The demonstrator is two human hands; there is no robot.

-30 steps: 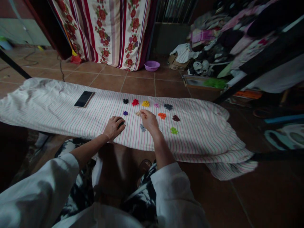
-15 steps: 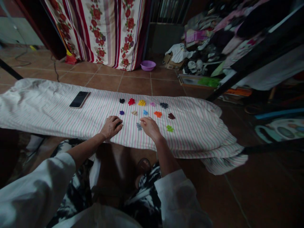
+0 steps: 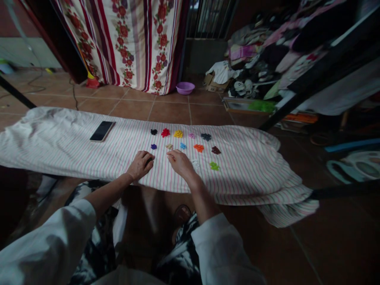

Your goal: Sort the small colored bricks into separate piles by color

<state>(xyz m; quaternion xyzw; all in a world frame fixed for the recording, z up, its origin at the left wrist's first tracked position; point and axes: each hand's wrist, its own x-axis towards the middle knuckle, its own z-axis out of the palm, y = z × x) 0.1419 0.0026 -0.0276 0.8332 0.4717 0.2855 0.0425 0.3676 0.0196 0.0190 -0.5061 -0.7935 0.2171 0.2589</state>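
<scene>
My left hand [image 3: 141, 165] rests on the striped cloth with its fingers curled over; a dark patch shows under them, but I cannot make out what it is. My right hand [image 3: 180, 163] is closed in a pinch just in front of the beige pile [image 3: 169, 146], and anything between its fingertips is too small to tell. Beyond the hands lie small piles: dark blue [image 3: 153, 146], light blue [image 3: 183, 146], orange [image 3: 198, 148] and brown [image 3: 216, 150]. A white pile [image 3: 195, 163] shows partly beside my right wrist, with a lime green pile [image 3: 214, 166] farther right.
The back row holds black [image 3: 153, 132], red [image 3: 165, 132], yellow [image 3: 178, 133], pink [image 3: 191, 135] and dark grey [image 3: 206, 136] piles. A phone [image 3: 102, 131] lies left on the striped cloth [image 3: 68, 146]. A purple basin [image 3: 185, 88] stands on the tiled floor behind.
My right hand has moved left, away from beside the grey pile, which is now hidden. The white pile shows by my wrist. My left hand stays about in place; the view has tilted up slightly.
</scene>
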